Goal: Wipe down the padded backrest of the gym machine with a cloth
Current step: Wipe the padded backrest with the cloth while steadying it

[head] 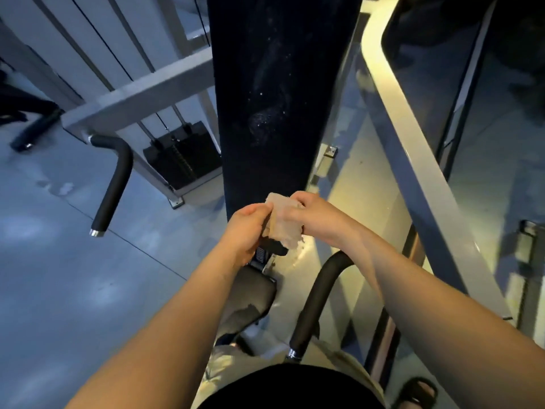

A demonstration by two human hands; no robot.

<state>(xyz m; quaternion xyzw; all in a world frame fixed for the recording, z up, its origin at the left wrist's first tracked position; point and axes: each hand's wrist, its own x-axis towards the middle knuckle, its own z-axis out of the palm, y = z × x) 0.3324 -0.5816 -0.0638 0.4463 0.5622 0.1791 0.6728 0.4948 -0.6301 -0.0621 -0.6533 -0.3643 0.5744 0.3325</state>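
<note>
Backrest (280,98) shows streaks and specks up high. Both hands' fingers pinch the cloth (284,221), left hand (246,231), right hand (318,219). Risk: small wad misses upper smears.

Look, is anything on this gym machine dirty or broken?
Yes. The dark backrest has whitish smudges and specks across its middle. Lower down, the seat pad looks torn, with a pale patch showing. Both hands hold the cloth.
</note>
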